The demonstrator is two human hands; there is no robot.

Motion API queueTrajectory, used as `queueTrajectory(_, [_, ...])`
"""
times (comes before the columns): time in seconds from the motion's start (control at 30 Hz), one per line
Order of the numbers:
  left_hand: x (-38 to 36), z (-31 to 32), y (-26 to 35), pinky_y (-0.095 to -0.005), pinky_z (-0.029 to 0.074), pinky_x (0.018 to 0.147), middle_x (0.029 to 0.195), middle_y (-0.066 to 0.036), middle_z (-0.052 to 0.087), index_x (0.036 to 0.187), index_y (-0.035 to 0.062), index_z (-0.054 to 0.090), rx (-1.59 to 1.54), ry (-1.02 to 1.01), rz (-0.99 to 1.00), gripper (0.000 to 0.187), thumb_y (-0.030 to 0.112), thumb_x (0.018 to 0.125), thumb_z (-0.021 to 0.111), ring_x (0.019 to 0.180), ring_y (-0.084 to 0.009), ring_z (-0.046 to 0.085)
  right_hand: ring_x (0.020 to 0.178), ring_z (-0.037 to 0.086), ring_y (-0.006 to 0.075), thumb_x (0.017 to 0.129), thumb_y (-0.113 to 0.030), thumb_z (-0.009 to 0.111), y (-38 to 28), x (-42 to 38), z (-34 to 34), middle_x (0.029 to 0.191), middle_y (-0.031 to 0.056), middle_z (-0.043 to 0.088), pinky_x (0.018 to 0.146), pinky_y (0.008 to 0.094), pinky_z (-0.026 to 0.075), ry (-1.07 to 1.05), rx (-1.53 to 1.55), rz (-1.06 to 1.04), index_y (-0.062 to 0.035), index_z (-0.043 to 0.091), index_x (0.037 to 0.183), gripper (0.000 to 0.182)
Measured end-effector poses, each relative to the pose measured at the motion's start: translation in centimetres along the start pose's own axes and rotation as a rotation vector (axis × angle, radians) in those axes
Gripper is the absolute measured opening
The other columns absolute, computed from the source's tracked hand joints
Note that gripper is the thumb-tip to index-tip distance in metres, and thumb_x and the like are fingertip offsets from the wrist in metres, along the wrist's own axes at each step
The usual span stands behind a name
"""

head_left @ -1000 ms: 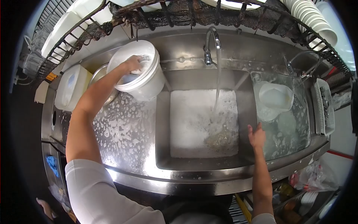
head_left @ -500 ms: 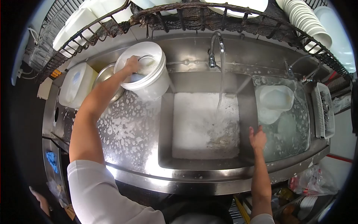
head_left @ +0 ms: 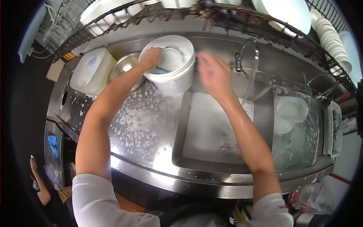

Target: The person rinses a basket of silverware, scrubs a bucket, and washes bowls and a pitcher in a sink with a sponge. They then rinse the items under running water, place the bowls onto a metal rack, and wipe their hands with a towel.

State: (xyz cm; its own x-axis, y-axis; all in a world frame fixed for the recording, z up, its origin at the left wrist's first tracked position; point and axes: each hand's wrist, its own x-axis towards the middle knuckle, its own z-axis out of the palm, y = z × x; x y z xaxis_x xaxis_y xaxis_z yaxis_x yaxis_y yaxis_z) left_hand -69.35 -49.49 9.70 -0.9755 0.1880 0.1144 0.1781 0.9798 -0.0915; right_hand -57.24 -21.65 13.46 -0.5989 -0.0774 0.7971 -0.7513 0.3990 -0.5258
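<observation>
A white bucket [head_left: 174, 84] stands on the steel drainboard left of the middle sink. My left hand [head_left: 152, 57] is at its left rim, closed on the edge of a white bowl [head_left: 171, 59] tilted inside the bucket. Suds and something blue show beneath the bowl. Blurred by motion, my right hand [head_left: 214, 72] hovers just right of the bucket, apart from it, with its fingers extended and nothing in them. Below it lies the middle sink [head_left: 179, 132], holding foamy water, with a stream falling from the faucet [head_left: 238, 62].
Left of the bucket are a metal bowl [head_left: 126, 68] and a plastic tub [head_left: 90, 72]. The right basin [head_left: 297, 151] holds water and a container [head_left: 292, 109]. A utensil basket [head_left: 334, 128] stands farther right. Overhead runs a dish rack [head_left: 189, 14]. Another person's arm [head_left: 41, 181] shows at lower left.
My right hand has moved from beside the right basin up and left to near the bucket. The view has shifted, and the white bowl shows more clearly by my left hand.
</observation>
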Motion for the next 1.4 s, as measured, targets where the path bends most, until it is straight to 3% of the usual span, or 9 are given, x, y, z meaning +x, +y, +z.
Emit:
queueTrajectory(0.03, [-0.2,-0.5,0.2,-0.0448,0.049,0.082,0.095,-0.026,0.063,0.090,-0.0007,0.063,0.006,-0.007,0.021,0.018,0.009,0.079,0.052,0.094,-0.0389,0.060,0.082,0.061,0.0313,0.080,-0.004,0.058,0.9,2.6,3.6,0.091,0.0155,0.063,0.073,0.0387,0.048,-0.087,-0.017,-0.120,-0.0014,0.061,0.099,0.019])
queueTrajectory(0.17, [-0.6,-1.3,0.7,-0.0437,0.049,0.083,0.096,-0.025,0.063,0.092,0.0008,0.064,-0.110,-0.109,0.024,0.019,0.008,0.079,0.052,0.095,-0.0380,0.060,0.101,0.060,0.0344,0.076,-0.007,0.058,3.0,8.3,12.8,0.108,0.0193,0.062,0.083,0.0399,0.050,-0.958,-0.445,0.393,0.0006,0.063,0.103,0.029])
queueTrajectory(0.27, [-1.0,-1.1,-0.1,-0.0426,0.049,0.082,0.096,-0.025,0.062,0.092,0.0012,0.064,-0.104,-0.115,0.088,0.018,0.007,0.079,0.053,0.095,-0.0380,0.060,0.107,0.058,0.0334,0.079,-0.010,0.056,5.6,7.4,15.6,0.114,0.0221,0.059,0.087,0.0401,0.048,-1.033,-0.440,0.567,-0.0008,0.063,0.105,0.029])
queueTrajectory(0.53, [0.8,-2.9,-1.6,-0.0445,0.051,0.079,0.090,-0.027,0.062,0.110,-0.0019,0.051,-0.076,0.407,0.029,0.031,0.000,0.079,0.047,0.089,-0.0386,0.062,0.098,0.061,0.0355,0.081,-0.019,0.055,4.8,8.1,13.7,0.103,0.0243,0.061,0.082,0.0423,0.051,-0.290,-0.195,0.763,0.0026,0.058,0.102,0.030])
queueTrajectory(0.73, [0.0,-7.5,1.4,-0.0390,0.051,0.049,0.088,-0.023,0.062,0.118,-0.0046,0.045,-0.820,0.219,-0.241,0.034,0.012,0.088,0.042,0.050,-0.0288,0.060,0.105,0.056,0.0351,0.094,-0.018,0.042,5.0,8.3,13.0,0.118,0.0212,0.052,0.084,0.0500,0.050,-0.100,0.927,1.173,0.0065,0.042,0.123,0.038])
queueTrajectory(0.9, [0.7,-6.7,0.3,-0.0258,0.052,0.054,0.073,-0.014,0.060,0.101,-0.0062,0.055,-1.729,-0.044,-0.293,0.038,0.030,0.089,0.049,0.064,-0.0223,0.062,0.114,0.051,0.0355,0.094,-0.012,0.044,4.0,7.6,10.4,0.125,0.0206,0.047,0.092,0.0517,0.046,0.047,1.203,1.190,0.0072,0.036,0.127,0.039])
queueTrajectory(1.07, [4.9,3.7,-1.8,-0.0368,0.052,0.061,0.084,-0.019,0.065,0.084,-0.0033,0.066,0.075,-0.355,0.284,0.024,0.014,0.077,0.051,0.074,-0.0283,0.064,0.107,0.055,0.0309,0.091,-0.017,0.053,4.4,3.2,5.4,0.121,0.0174,0.052,0.086,0.0501,0.046,0.170,1.325,1.107,0.0011,0.040,0.127,0.043])
queueTrajectory(1.17, [6.8,10.4,-2.7,-0.0416,0.051,0.068,0.095,-0.022,0.064,0.089,-0.0038,0.066,0.175,-0.812,0.427,0.024,0.008,0.075,0.050,0.081,-0.0296,0.064,0.113,0.051,0.0259,0.086,-0.023,0.062,3.8,-2.4,-0.3,0.122,0.0111,0.053,0.096,0.0453,0.040,0.320,0.905,1.486,-0.0059,0.045,0.126,0.047])
queueTrajectory(1.4, [6.1,13.3,-2.1,-0.0457,0.051,0.068,0.101,-0.021,0.063,0.100,-0.0036,0.061,-0.041,-1.002,0.235,0.027,0.007,0.077,0.050,0.087,-0.0296,0.063,0.107,0.055,0.0237,0.092,-0.024,0.053,12.2,-21.4,-8.4,0.123,0.0103,0.052,0.086,0.0414,0.049,0.659,0.970,1.513,-0.0081,0.043,0.127,0.040])
